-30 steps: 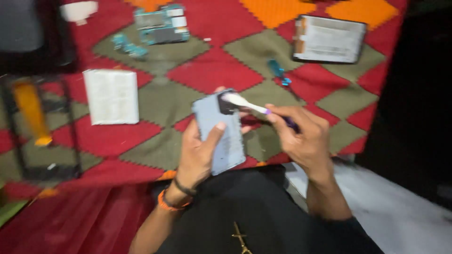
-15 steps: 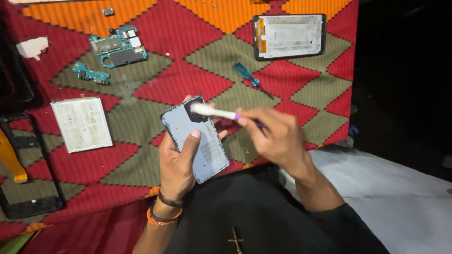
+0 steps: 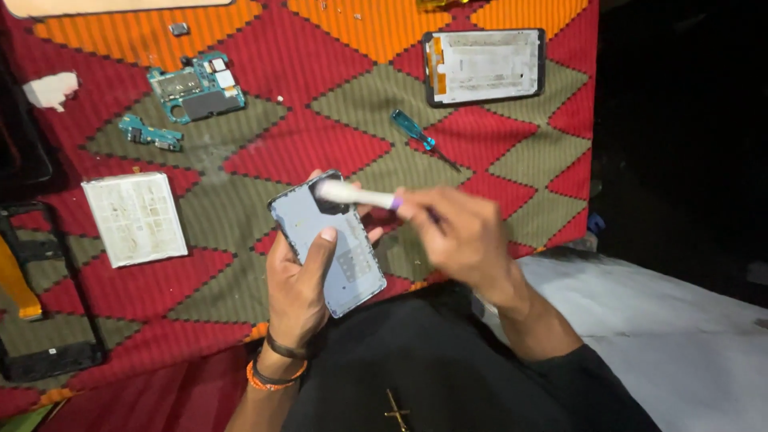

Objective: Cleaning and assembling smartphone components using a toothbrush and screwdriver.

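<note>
Left hand (image 3: 300, 280) clamps the grey phone back cover (image 3: 328, 240) at frame centre, thumb across its face. Right hand (image 3: 460, 236), at 3 o'clock of the cover, pinches a white brush (image 3: 352, 194), head touching the cover's top corner. Blue screwdriver (image 3: 416, 132) lies at 1 o'clock on the patterned rug (image 3: 280, 144); green circuit board (image 3: 196, 86) at 11.

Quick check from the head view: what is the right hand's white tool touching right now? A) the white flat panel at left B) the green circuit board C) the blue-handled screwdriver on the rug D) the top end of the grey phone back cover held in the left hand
D: the right hand holds the white tool with its head on the top end of the grey phone back cover, which the left hand grips.
</note>
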